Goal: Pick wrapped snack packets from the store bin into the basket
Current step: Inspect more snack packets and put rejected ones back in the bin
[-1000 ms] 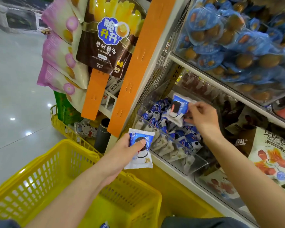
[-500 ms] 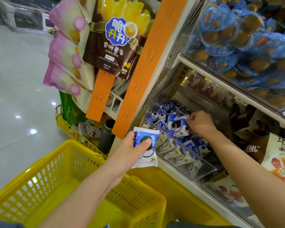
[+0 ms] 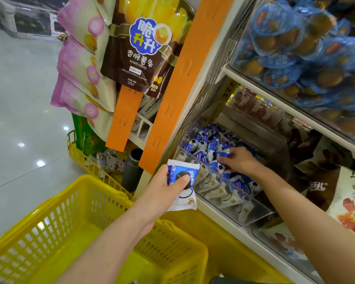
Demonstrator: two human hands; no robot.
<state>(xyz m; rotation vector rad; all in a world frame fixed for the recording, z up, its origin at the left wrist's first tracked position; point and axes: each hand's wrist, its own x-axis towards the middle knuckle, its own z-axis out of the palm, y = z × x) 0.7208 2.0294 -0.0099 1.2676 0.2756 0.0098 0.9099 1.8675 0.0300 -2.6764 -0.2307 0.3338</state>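
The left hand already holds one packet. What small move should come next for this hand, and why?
Probably the left hand should move a little back over the yellow basket and release the blue and white packet. It pinches the packet just above the basket's far rim, so the drop is short. The right hand is in the bin among more packets; its grip is unclear.

Glossy plastic film wraps the packet (image 3: pixel 190 201) in the left hand (image 3: pixel 162 191). Below that hand, the basket (image 3: pixel 55 228) is smooth yellow plastic lattice. The bin (image 3: pixel 260 212) around the right hand (image 3: pixel 240 160) is clear plastic.
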